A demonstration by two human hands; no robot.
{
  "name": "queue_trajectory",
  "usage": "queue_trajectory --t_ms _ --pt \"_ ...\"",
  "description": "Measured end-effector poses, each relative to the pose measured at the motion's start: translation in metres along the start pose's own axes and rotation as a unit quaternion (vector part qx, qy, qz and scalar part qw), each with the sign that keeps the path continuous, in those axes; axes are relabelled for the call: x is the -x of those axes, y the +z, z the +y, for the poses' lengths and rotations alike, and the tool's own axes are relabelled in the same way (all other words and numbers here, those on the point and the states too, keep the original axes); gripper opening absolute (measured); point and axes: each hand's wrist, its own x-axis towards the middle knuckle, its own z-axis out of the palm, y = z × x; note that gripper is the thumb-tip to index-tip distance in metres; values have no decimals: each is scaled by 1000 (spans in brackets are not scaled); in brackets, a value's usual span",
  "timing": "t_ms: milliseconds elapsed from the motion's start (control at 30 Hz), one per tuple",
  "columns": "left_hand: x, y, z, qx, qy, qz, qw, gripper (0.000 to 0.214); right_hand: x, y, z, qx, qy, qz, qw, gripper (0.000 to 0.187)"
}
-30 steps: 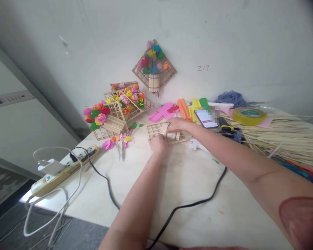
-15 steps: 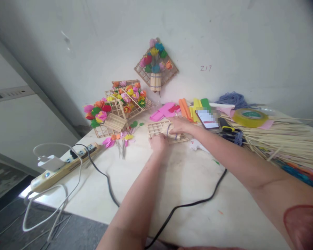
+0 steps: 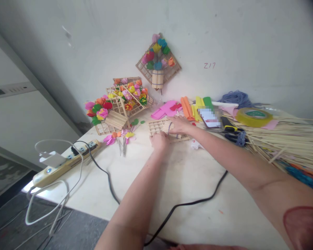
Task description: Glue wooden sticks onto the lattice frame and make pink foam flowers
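A wooden stick lattice (image 3: 156, 126) with a small stick basket on it lies flat on the white table (image 3: 193, 194). My left hand (image 3: 159, 141) is closed on the lattice's near edge. My right hand (image 3: 181, 124) lies over the basket part with its fingers pressed on it. A purple thread loops round the basket between my hands. Loose paper flowers on stems (image 3: 120, 138) lie just left of the lattice.
Finished lattices with paper flowers (image 3: 120, 104) stand at the back left, and one (image 3: 158, 64) hangs on the wall. Foam sheets (image 3: 187, 106), a phone (image 3: 208, 117), a tape roll (image 3: 253, 116) and a heap of bamboo sticks (image 3: 289, 142) fill the right. A power strip (image 3: 65, 163) and a black cable (image 3: 187, 205) lie near me.
Both hands stay on the lattice. The view has shifted slightly, so everything sits a little higher and to the right.
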Motion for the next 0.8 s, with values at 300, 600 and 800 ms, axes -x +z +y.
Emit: queue_trajectory --t_ms 300,600,800 --pt "0 2 0 -1 -1 2 1000 20 -1 -2 -5 1 1 0 1000 72" --pt "0 2 0 -5 -1 5 1000 18 -1 -2 -6 -43 15 -10 999 69" --pt "0 0 1 -5 -4 -1 1000 19 -7 -2 3 -91 -19 -35 995 73"
